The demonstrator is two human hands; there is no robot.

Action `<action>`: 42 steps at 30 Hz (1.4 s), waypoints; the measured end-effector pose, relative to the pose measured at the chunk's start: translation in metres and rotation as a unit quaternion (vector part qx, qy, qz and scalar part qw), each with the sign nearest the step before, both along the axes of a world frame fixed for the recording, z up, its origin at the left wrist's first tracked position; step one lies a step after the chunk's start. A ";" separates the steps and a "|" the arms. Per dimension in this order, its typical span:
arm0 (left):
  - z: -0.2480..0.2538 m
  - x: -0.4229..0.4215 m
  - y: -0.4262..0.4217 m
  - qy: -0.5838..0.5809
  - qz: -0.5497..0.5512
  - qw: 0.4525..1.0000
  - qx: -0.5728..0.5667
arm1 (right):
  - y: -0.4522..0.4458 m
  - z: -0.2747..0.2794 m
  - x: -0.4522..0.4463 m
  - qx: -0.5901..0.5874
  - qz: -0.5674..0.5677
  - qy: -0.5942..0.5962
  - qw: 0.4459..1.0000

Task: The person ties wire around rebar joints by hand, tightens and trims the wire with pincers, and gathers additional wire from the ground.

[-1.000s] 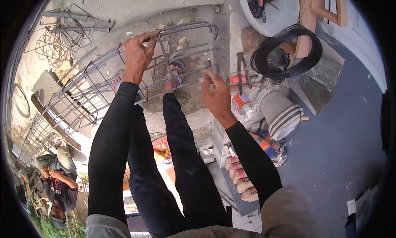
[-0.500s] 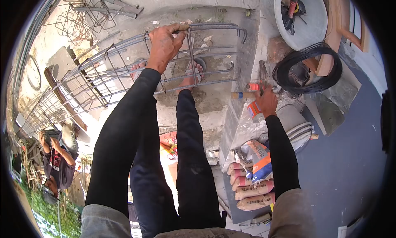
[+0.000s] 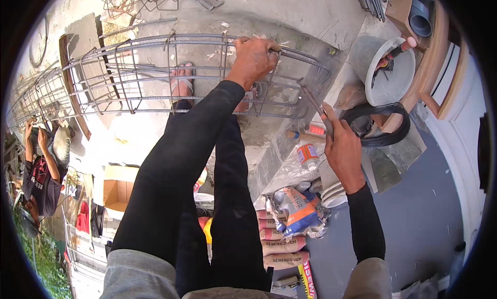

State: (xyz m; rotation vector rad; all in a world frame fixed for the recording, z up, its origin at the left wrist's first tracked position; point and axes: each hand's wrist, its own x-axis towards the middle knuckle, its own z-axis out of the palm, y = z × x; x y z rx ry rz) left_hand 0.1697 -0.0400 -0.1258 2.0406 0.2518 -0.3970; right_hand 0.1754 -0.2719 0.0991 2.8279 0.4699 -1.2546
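A long rebar cage [image 3: 171, 71] of dark bars and square stirrups stretches from the left to the middle, above the ground. My left hand [image 3: 253, 60] is closed around its upper bar, close to a stirrup near the right end. My right hand [image 3: 343, 154] is closed on a long dark metal hand tool [image 3: 313, 99], whose narrow tip points up and left toward the cage's end. The tool's exact kind is unclear. Under that hand lie a red-orange spool [image 3: 316, 129], a wooden handle [image 3: 300, 136] and an orange-labelled can [image 3: 308, 156].
A coil of black wire [image 3: 357, 114] and a pale bucket with tools [image 3: 375, 79] are at right. Several cement bags [image 3: 284, 245] lie below, beside a torn orange-blue bag [image 3: 297, 208]. Another person [image 3: 41, 174] works at the cage's far left end. My feet stand behind the bars.
My right hand has picked up the metal tool and raised it toward the cage. My left hand keeps its hold on the upper bar. The view has shifted.
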 end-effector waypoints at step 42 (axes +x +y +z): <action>-0.006 -0.008 -0.012 -0.028 0.076 0.997 -0.022 | 0.093 -0.061 0.166 -0.110 0.364 0.165 0.910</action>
